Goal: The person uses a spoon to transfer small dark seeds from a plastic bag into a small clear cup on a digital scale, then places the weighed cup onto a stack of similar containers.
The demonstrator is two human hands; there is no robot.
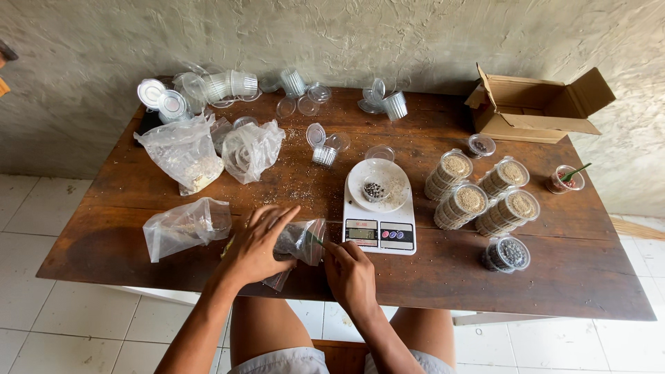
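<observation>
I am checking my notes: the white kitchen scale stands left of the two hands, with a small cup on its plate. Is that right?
Not quite. The head view shows the white kitchen scale to the right of both hands, left hand and right hand. The small cup does sit on its plate.

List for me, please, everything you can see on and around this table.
table: one, dark brown wood, centre
scale: one, white, mid-table, small cup of dark bits on it
filled cup stacks: four, clear, tan contents, right of scale
dark-filled cup: one, front right
cardboard box: one, brown, open, back right
plastic bags: three, clear, left
empty cups and lids: many, clear, back edge
small bag: one, clear, dark contents, in hands
left hand: holding small bag
right hand: at the bag's mouth
</observation>
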